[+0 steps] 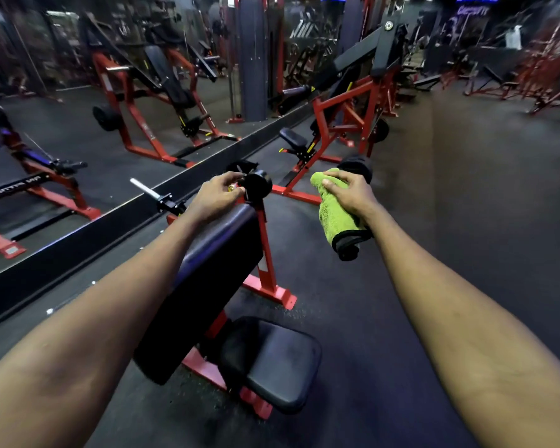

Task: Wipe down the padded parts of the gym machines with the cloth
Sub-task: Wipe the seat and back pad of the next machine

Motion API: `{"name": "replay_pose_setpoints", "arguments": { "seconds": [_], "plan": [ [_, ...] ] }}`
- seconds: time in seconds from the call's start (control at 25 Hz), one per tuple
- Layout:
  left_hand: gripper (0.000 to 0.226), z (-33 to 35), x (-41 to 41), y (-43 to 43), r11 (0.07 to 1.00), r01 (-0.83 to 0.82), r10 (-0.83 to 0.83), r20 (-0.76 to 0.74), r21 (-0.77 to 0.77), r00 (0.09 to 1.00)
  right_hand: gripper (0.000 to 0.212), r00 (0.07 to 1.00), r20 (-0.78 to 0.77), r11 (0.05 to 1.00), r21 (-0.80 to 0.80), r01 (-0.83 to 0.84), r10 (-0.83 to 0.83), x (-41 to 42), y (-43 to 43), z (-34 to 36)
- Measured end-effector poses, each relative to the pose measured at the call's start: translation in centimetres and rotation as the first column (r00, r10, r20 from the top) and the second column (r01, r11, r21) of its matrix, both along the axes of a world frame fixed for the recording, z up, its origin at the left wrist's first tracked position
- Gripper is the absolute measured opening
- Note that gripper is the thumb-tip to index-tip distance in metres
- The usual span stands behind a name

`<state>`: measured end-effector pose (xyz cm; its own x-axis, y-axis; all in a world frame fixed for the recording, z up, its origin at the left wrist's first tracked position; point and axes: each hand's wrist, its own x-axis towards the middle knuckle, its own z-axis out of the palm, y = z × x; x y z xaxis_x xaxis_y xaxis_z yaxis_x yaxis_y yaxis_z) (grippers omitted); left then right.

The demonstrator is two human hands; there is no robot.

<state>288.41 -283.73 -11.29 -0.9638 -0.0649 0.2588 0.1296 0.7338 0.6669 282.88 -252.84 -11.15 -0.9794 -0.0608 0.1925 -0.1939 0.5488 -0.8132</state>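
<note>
Head view only. At 2 o'clock, right hand (pixel 346 194) clenched on a lime-green fluffy microfibre cloth (pixel 332 211), wrapped round a black cylindrical foam roller (pixel 358 164), with the far end showing past the knuckles and a black-hemmed tail hanging loose toward 4 o'clock. At 10 o'clock, left hand (pixel 217 197) with fingers curled at a small yellow knob (pixel 232 188), just beside a black round pad end (pixel 258 185); pinching or merely touching, cannot tell. From centre down to 7 o'clock, a long black padded backrest (pixel 214 279) on a red steel frame (pixel 267 250). At 6 o'clock, a black padded seat (pixel 272 363). Across 9 to 11 o'clock, a wall mirror (pixel 78 108).

Likely mid-wipe on the roller. Possible trouble:
- roller turning along with the cloth, so rubbing without cleaning
- loose tail slipping free under a weak squeeze
- knob tugged by accident, letting the roller arm swing

Backrest and seat probably yet to do.
</note>
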Motion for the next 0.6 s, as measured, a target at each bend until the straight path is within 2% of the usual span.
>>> {"name": "replay_pose_setpoints", "arguments": {
  "seconds": [0.24, 0.6],
  "plan": [
    [0.041, 2.3, -6.9, 5.6, 1.000, -0.026, 0.026, -0.007, -0.011, 1.000, 0.035, 1.000, -0.027, 1.000, -0.010, -0.008, 0.008, -7.8, 6.9, 2.2],
    [0.047, 2.8, -21.2, 9.6, 0.999, -0.030, 0.030, 0.000, -0.038, 1.000, 0.034, 0.999, -0.035, 0.999, -0.032, -0.021, 0.020, -21.0, 10.4, 3.7]
  ]
}}
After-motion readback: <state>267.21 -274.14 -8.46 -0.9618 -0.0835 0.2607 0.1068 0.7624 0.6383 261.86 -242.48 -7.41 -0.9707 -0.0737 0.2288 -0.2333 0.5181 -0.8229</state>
